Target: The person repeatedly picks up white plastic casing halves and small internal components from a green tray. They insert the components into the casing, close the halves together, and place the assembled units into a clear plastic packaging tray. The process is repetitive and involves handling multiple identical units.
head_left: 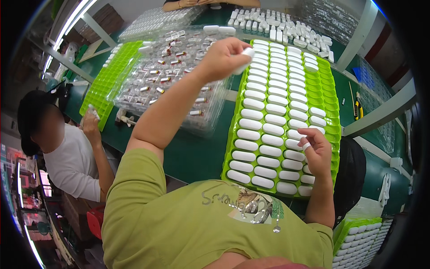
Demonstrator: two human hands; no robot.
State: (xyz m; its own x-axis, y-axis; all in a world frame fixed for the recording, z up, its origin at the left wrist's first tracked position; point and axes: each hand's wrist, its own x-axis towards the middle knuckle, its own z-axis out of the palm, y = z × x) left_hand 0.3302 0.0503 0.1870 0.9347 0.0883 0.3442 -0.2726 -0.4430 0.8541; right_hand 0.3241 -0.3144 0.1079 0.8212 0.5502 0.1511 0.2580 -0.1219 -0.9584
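My left hand (224, 59) is closed on a white oval plastic case (244, 59), raised over the far left edge of a bright green tray (230, 148). Rows of similar white cases (273, 130) lie in the tray's hollows. Above the tray's right half, my right hand (317, 153) hovers with its fingers loosely bent and apart; a white band circles one finger. Its fingertips are beside a white case (294, 135), and whether they touch it I cannot tell. Bare green hollows (330, 96) show along the tray's right side.
Clear plastic trays with small metallic parts (168, 80) are stacked left of the green tray. Loose white cases (291, 29) cover the far table. A yellow-black cutter (358, 106) lies at right. At left, a co-worker (74, 157) reaches to another green tray (96, 101); another person's hands (197, 2) show beyond.
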